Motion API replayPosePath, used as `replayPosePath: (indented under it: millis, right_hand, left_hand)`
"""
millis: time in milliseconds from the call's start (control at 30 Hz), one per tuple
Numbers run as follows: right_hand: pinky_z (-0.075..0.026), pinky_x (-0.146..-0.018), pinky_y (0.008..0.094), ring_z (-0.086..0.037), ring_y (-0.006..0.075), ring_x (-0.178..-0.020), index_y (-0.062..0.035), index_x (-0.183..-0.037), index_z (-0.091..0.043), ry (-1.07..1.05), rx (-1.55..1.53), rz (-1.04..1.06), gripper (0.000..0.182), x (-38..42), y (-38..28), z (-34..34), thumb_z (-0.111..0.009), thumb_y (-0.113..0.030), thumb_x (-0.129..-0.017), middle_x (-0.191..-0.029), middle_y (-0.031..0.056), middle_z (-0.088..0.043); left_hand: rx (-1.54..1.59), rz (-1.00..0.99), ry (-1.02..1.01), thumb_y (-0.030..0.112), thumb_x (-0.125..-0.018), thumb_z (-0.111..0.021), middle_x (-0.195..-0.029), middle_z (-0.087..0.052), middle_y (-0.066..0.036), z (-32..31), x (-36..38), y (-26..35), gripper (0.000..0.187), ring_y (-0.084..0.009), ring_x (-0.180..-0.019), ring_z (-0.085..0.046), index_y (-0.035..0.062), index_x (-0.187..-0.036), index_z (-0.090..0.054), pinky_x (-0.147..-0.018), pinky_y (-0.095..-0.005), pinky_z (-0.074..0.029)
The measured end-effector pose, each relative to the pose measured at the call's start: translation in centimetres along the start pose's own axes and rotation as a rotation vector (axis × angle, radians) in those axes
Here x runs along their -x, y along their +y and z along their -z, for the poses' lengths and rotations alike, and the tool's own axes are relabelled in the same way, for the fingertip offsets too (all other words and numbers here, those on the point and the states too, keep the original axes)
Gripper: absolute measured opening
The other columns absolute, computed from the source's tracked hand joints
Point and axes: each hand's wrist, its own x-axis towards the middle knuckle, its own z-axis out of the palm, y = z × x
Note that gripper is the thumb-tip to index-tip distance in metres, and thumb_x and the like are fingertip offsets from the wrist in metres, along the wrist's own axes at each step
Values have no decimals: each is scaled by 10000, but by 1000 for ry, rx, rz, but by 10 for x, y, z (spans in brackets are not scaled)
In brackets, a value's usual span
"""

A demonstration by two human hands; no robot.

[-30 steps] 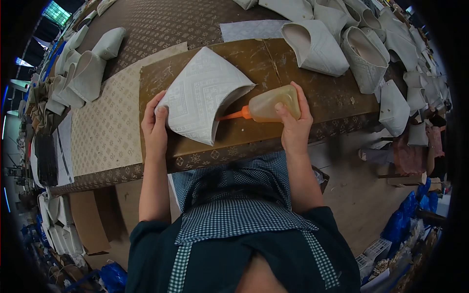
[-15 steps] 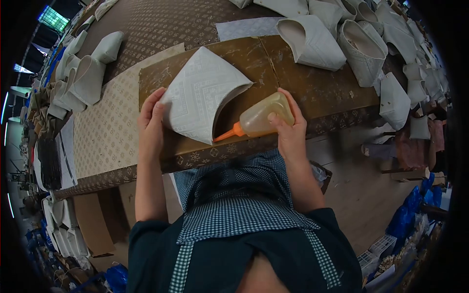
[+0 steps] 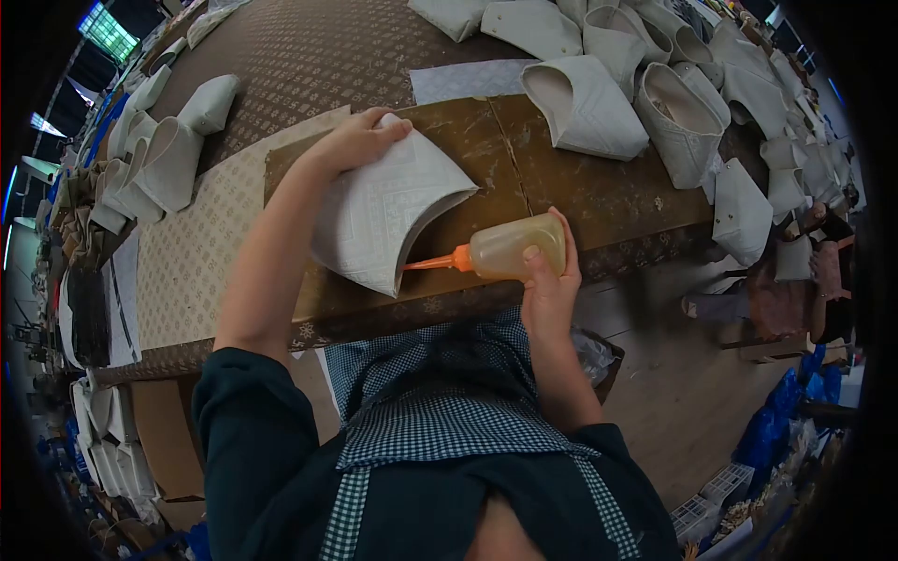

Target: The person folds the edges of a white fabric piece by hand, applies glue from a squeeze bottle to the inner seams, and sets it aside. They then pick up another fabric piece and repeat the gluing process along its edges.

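Note:
A white embossed pouch [image 3: 388, 201] lies on the brown board at the table's front, its curved open edge towards the right. My left hand [image 3: 360, 145] reaches over its far corner, the fingers closed on that corner. In my right hand [image 3: 550, 294] is a squeeze bottle [image 3: 510, 248] of yellowish liquid, held on its side between thumb and fingers. The bottle's orange nozzle [image 3: 438, 263] points left, and its tip meets the pouch's open edge near the front corner. Whether any liquid is coming out cannot be made out.
Several similar white pouches [image 3: 599, 107] crowd the table's back right, and more [image 3: 168, 164] stand at the left. The scuffed brown board [image 3: 608, 196] lies over a patterned cloth [image 3: 309, 61]. At the right, a person sits on a chair [image 3: 781, 299] beyond the table.
My left hand has moved from the pouch's left side up to its far corner. The nozzle tip has shifted slightly along the open edge, and the bottle lies more level.

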Motion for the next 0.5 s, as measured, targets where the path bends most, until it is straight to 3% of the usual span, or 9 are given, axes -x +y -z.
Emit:
replayPosePath:
  millis: [233,500]
  right_hand:
    - [-450,-995,305,-536,160,-1136,-40,-1435,-399,64,12,151,672,-8,-25,0,-690,14,-831,-1275,71,-530]
    - [-434,-1005,298,-530,159,-1130,-58,-1429,-418,-67,386,191,673,-8,-10,-6,-707,2,-824,-1290,72,-520]
  left_hand:
    - [393,-572,325,299,-936,-643,-1198,-608,-79,25,69,22,500,-150,-1093,-557,62,-1360,-523,-952,-295,-446]
    - [487,-597,384,403,-919,-656,-1255,-561,-47,6,86,-14,556,-143,-1139,-525,79,-1355,-539,-986,-292,-407]
